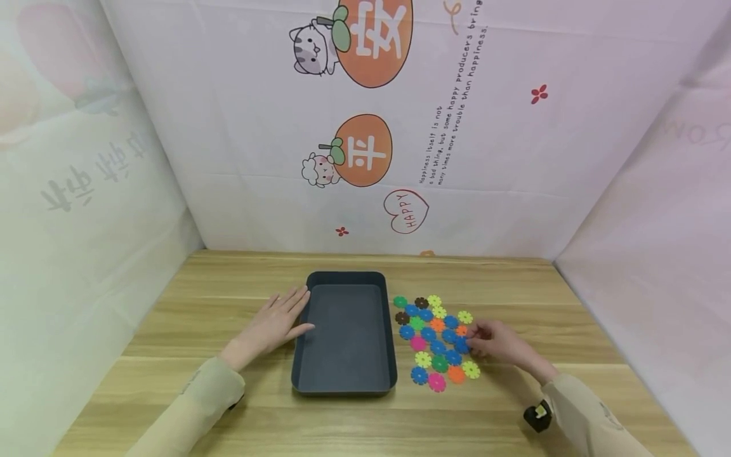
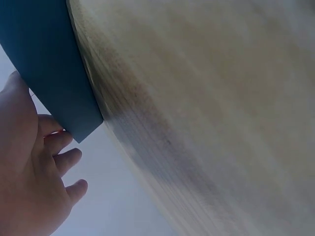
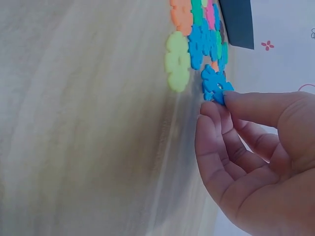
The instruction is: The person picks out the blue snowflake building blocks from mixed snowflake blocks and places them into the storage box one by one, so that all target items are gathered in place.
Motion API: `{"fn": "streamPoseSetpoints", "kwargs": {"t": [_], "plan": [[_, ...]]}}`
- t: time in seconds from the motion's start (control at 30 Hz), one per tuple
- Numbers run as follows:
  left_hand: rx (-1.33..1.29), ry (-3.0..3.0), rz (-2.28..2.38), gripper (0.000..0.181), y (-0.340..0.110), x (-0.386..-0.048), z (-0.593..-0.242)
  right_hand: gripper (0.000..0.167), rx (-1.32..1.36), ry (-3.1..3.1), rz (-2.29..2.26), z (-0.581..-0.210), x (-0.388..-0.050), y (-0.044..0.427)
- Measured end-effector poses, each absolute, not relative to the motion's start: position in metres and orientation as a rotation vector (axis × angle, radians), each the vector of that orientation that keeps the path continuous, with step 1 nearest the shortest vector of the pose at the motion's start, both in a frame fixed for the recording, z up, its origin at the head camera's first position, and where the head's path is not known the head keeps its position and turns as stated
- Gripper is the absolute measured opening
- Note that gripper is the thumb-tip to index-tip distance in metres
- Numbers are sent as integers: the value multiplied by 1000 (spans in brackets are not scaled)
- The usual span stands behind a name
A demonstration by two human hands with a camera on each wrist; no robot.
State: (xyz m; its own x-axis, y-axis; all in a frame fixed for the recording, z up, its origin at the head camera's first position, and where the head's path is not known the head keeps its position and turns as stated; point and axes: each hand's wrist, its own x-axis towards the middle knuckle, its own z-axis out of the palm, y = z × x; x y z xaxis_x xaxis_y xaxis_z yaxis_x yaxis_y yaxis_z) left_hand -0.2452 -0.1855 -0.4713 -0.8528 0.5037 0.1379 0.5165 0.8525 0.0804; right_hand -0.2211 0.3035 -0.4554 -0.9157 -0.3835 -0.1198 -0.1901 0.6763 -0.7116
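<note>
Fingers of the right hand were drawn together, thumb against fingertip, with a notched blue disc pinched at its edge. That disc was at the right side of a loose patch of flower-shaped discs (blue, green, yellow, orange, pink and brown ones), which lay close together on the wooden surface. Seen from the right wrist, a yellow disc lay near the pinched one, with an orange disc beyond it. From these angles I could not be sure whether the blue disc's lower edge touched the surface.

Just left of the patch stood a dark, shallow rectangular tray, its long sides running away from the person. Against its left side rested the left hand, its fingers fairly straight, the thumb spread apart from them and reaching over the rim. Behind, a pale cloth printed with cartoons and oranges hung past the surface's far edge.
</note>
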Motion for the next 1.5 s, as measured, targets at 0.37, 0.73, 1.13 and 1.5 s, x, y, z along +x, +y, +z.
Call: {"fn": "streamPoseSetpoints", "kwargs": {"t": [0.37, 0.73, 1.13, 1.5], "plan": [[-799, -2905, -192, 76, -186, -245, -473, 18, -443, 2598, -1113, -443, -235, 282], [-802, -2905, -180, 76, -185, -245, -472, 23, -562, 2483, -1151, -420, -249, 236], [-784, -2898, -170, 75, -182, -243, -474, 19, -695, 2438, -1158, -409, -261, 180], [-778, -2885, -169, 75, -181, -242, -471, 13, -793, 2396, -1096, -412, -257, 133]]}}
